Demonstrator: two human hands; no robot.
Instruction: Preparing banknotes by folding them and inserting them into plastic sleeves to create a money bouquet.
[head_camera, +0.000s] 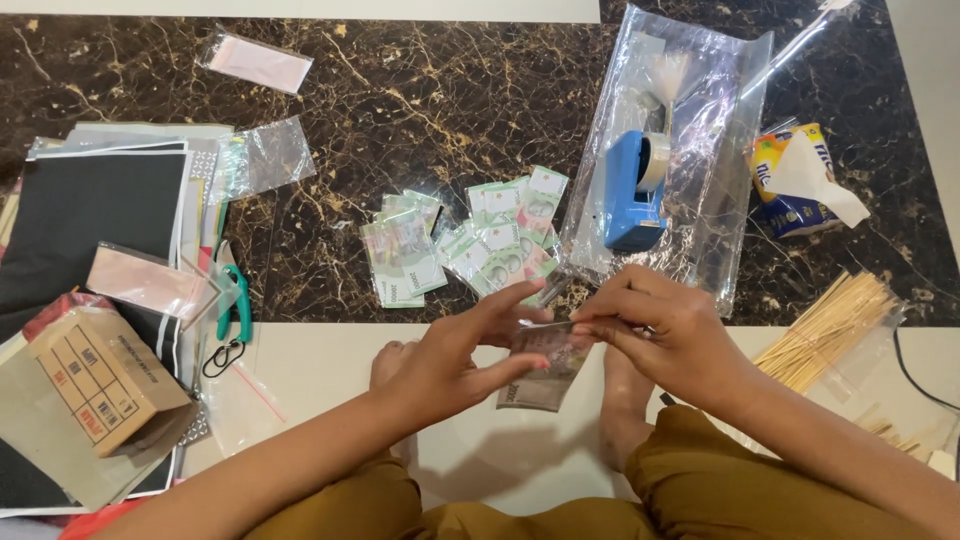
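My left hand (452, 357) and my right hand (665, 328) together hold a brownish banknote (543, 368) just above my lap. The right fingers pinch its top edge, and the left fingers support its left side. Beyond the hands, on the dark marble floor, lie a fanned spread of green banknotes (505, 232) and a small stack of green banknotes (402, 255). A blue tape dispenser (633, 190) sits on a clear plastic sheet (700, 150) right of the notes.
Dark and white paper sheets (90, 205), a cardboard box (105, 378), green-handled scissors (234, 300) and small clear bags (262, 155) lie at the left. A tissue pack (797, 180) and a bundle of wooden skewers (828, 328) are at the right. My bare feet (390, 362) rest below the hands.
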